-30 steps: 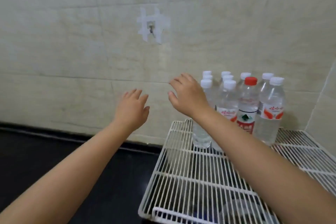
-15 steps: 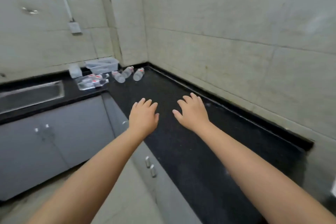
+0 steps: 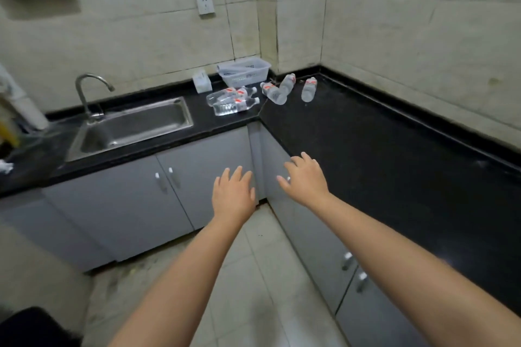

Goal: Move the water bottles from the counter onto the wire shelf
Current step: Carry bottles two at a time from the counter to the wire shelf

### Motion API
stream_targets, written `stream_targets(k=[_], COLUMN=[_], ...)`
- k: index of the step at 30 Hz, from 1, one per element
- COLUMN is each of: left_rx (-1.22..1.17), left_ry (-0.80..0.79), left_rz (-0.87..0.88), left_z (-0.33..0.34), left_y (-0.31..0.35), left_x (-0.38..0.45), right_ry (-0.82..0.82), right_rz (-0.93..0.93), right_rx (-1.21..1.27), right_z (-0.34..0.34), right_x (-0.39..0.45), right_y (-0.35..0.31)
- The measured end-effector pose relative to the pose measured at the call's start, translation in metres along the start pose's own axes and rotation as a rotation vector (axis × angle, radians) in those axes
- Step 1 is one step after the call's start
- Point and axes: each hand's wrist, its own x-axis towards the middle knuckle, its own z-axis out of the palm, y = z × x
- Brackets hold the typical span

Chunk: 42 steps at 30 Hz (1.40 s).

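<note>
**A:** What stood on the far side of the kitchen?

**B:** A steel sink [image 3: 132, 128] with a curved tap [image 3: 87, 93] behind its left corner. Right of the sink, by the tiled wall, stood a small white box [image 3: 202, 82] and, just beside it, a white slotted basket [image 3: 244, 72].

**A:** And elsewhere?

**B:** A wall socket [image 3: 205, 3] hung above the box; grey cabinet doors [image 3: 158, 197] ran beneath, over a pale tiled floor [image 3: 253, 276]
</note>
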Motion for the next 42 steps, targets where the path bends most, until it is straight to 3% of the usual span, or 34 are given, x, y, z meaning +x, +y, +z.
stream_targets(k=[20,24,27,33,37,42], left_rx=[0.038,0.042,0.015,0.009,0.111,0.063], left_ry=[-0.183,-0.108,-0.149,-0.309,-0.502,-0.467], left_rz=[-0.005,0.116,0.221,0.485,0.617,0.537], left_z=[0.052,0.063,0.074,0.083,0.1,0.107], left_y=[-0.123,-0.137,-0.141,-0.132,-0.105,-0.093], left_x=[0.412,0.512,0.583,0.701,0.736,0.764], right_ry=[-0.082,-0.056,-0.036,0.053,0.013,-0.06], right_rz=[0.134,0.21,0.303,0.511,0.521,0.412], right_rx=[-0.003,-0.023,-0.012,0.11,0.103,0.095], right_z=[0.087,0.095,0.099,0.09,0.091,0.101], right_x=[0.415,0.492,0.546,0.629,0.668,0.721], right_y=[0.042,0.046,0.052,0.076,0.096,0.112])
